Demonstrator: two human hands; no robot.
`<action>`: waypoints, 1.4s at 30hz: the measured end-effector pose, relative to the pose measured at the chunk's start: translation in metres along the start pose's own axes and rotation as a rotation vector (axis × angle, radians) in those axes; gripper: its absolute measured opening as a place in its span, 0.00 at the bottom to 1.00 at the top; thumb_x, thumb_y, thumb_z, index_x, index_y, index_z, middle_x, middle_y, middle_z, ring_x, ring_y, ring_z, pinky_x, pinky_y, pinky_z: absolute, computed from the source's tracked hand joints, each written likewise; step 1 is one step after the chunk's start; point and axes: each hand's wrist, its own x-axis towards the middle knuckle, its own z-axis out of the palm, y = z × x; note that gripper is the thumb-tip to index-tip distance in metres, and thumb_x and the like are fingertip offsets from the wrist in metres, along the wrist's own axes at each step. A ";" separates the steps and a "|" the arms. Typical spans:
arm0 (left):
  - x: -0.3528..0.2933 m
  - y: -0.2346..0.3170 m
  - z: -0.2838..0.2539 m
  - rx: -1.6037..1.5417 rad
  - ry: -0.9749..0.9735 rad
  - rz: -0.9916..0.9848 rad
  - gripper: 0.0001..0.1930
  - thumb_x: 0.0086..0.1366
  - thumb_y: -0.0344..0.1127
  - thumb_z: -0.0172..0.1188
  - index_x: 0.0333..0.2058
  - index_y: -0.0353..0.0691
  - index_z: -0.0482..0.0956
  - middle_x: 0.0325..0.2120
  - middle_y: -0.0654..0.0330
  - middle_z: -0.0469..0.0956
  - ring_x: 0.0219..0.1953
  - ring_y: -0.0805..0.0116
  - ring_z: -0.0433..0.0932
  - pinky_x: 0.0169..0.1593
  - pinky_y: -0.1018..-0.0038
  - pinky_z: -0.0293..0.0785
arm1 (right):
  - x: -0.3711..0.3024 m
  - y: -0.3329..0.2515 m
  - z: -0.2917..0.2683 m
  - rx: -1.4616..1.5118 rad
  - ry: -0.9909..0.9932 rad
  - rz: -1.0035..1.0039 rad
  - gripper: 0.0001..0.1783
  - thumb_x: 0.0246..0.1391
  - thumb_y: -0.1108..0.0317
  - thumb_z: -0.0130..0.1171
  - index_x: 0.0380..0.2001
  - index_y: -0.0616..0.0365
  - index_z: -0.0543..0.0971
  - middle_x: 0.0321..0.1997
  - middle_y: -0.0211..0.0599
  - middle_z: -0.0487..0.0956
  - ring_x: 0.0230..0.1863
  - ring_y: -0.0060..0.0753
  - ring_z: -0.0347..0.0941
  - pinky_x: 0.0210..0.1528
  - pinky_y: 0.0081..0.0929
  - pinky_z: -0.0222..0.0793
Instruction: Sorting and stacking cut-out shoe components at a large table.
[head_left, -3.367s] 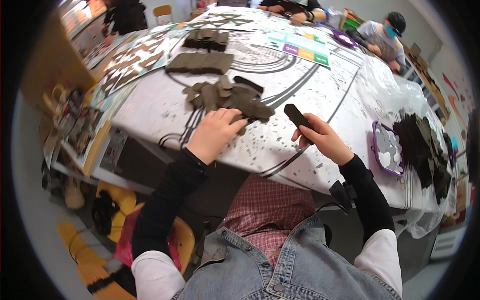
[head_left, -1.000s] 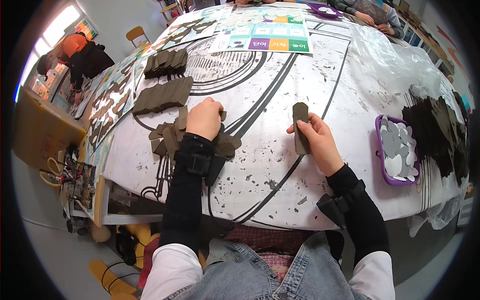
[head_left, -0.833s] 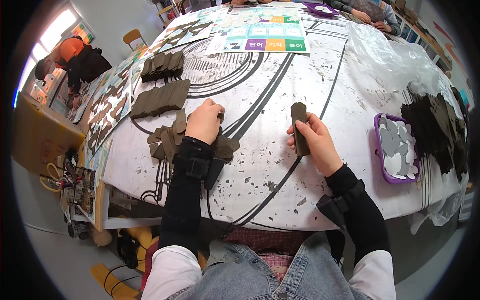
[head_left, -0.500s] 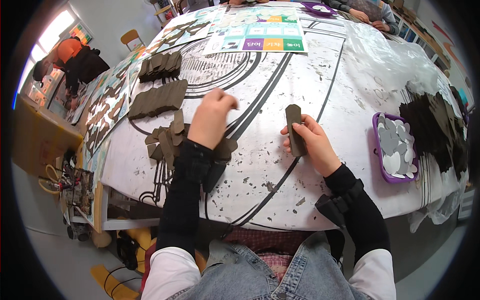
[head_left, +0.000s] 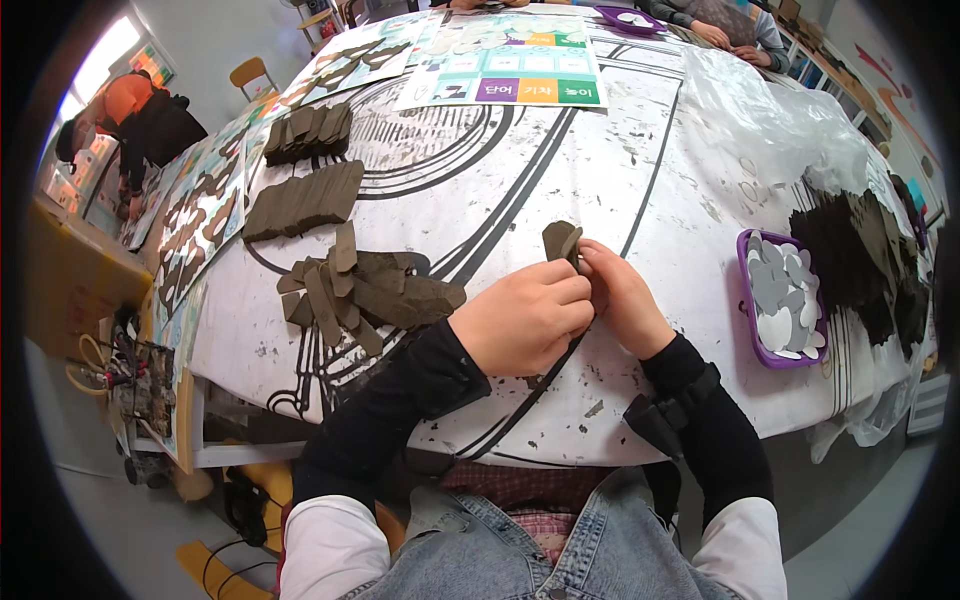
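Observation:
Both hands meet over the middle of the table around a brown foam-like strip [head_left: 562, 240]. Its top end sticks up above my fingers and looks bent or doubled. My right hand [head_left: 628, 302] is closed on the strip from the right, thumb upward. Curled in from the left, my left hand [head_left: 530, 318] closes on its lower part; the fingers hide most of the strip there. Left of my left hand lies a loose heap of brown strips [head_left: 345, 285], with larger brown pieces [head_left: 410, 300] at its right side.
Brown strips stand in a neat row [head_left: 305, 203], with another stack [head_left: 308, 135] behind. A purple basket [head_left: 752, 310] of grey and white ovals sits right, beside dark brown sheets [head_left: 860, 260] and clear plastic [head_left: 770, 125]. Printed sheets [head_left: 500, 90] lie far; other people work around.
My left hand has come down and right from above the heap to the strip in my right hand. The strip stood straight before; its top now looks bent or doubled.

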 end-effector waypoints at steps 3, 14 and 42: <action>-0.002 -0.003 0.008 -0.073 0.021 0.022 0.09 0.46 0.22 0.58 0.28 0.39 0.73 0.31 0.60 0.71 0.40 0.58 0.71 0.44 0.69 0.71 | 0.001 0.000 0.002 0.023 -0.027 0.022 0.18 0.65 0.59 0.44 0.50 0.60 0.70 0.33 0.26 0.73 0.31 0.14 0.68 0.32 0.14 0.65; -0.019 0.014 -0.024 -0.580 0.349 -0.307 0.10 0.57 0.19 0.54 0.37 0.37 0.77 0.40 0.58 0.75 0.46 0.63 0.73 0.51 0.72 0.68 | 0.002 0.002 -0.002 -0.097 0.055 -0.047 0.17 0.67 0.60 0.42 0.51 0.60 0.67 0.34 0.29 0.74 0.28 0.17 0.70 0.29 0.18 0.71; -0.016 0.009 -0.044 -0.958 0.206 -0.489 0.09 0.64 0.28 0.50 0.42 0.35 0.74 0.40 0.59 0.77 0.42 0.73 0.75 0.42 0.77 0.72 | 0.005 -0.010 -0.019 0.010 -0.100 -0.087 0.17 0.64 0.63 0.47 0.50 0.61 0.66 0.40 0.38 0.76 0.35 0.28 0.76 0.36 0.24 0.75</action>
